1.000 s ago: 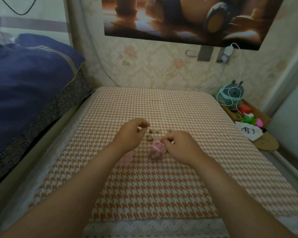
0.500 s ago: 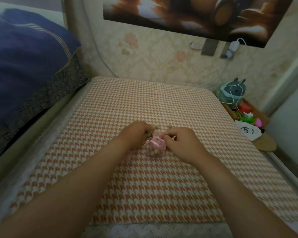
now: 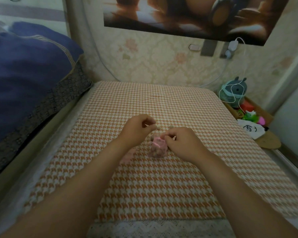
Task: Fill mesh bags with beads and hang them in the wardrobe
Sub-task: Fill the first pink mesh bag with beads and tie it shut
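Head view: your right hand (image 3: 182,143) pinches the neck of the small pink mesh bag of brown beads (image 3: 158,149), which rests on the orange houndstooth cloth (image 3: 144,186). On your left hand (image 3: 136,129) the fingertips meet, round what I cannot tell. The bag is likely soft, light and spillable, so hold that gathered neck.

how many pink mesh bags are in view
2. One bead-filled bag has its top pinched by the right hand; one flat bag lies just left of it, partly under the left forearm. More may be hidden under the arms.
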Motion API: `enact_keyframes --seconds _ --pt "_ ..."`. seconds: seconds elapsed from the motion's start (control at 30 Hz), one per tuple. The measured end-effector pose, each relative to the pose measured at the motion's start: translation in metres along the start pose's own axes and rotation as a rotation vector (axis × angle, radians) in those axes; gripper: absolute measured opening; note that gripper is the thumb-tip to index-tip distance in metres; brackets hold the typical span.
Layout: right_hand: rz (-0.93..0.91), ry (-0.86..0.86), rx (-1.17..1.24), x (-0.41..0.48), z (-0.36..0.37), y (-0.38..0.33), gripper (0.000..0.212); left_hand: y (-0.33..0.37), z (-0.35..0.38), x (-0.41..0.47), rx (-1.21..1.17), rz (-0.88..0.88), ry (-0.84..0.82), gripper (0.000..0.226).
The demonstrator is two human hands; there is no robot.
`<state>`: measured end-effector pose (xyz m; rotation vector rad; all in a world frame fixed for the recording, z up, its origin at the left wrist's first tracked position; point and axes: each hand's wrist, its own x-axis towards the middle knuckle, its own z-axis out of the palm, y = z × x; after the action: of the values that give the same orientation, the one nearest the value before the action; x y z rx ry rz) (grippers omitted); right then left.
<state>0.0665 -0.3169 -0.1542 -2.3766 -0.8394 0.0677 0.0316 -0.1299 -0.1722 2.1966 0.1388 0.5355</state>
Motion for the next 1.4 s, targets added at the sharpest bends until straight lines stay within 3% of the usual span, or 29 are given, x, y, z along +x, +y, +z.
enact_keyframes --seconds 0.13,0.4,0.6,0.77,0.9,1.03,1.17,1.27,1.4 --pt "0.018 -0.021 -0.022 -0.004 -0.004 -0.003 0.026 0.028 -0.008 -0.015 -0.015 0.05 -0.082 0.005" --pt "0.021 -0.036 -0.03 -0.01 -0.007 -0.001 0.028 0.03 -0.004 -0.024 0.213 0.114 -0.173 0.012" --pt "0.007 -0.053 0.018 -0.006 -0.011 0.004 0.024 0.031 -0.004 -0.026 0.239 0.013 -0.249 0.015" --pt "0.057 0.071 0.172 0.0 -0.027 0.018 0.022 0.035 -0.004 -0.026 0.33 0.025 -0.232 0.014" --pt "0.143 0.112 0.033 0.0 -0.033 0.041 0.024 0.039 -0.003 -0.028 0.305 0.004 -0.235 0.018" --pt "0.244 -0.009 -0.117 -0.009 -0.025 0.052 0.029 0.04 -0.004 -0.028 0.282 -0.009 -0.244 0.023" --pt "0.227 -0.108 -0.184 -0.008 -0.01 0.047 0.024 0.044 -0.007 -0.028 0.282 -0.004 -0.257 0.028" --pt "0.21 -0.098 -0.245 -0.006 -0.002 0.044 0.012 0.043 -0.01 -0.029 0.279 0.008 -0.275 0.029" --pt "0.193 -0.047 -0.244 -0.001 0.001 0.04 0.014 0.039 -0.012 -0.03 0.261 0.013 -0.291 0.026"
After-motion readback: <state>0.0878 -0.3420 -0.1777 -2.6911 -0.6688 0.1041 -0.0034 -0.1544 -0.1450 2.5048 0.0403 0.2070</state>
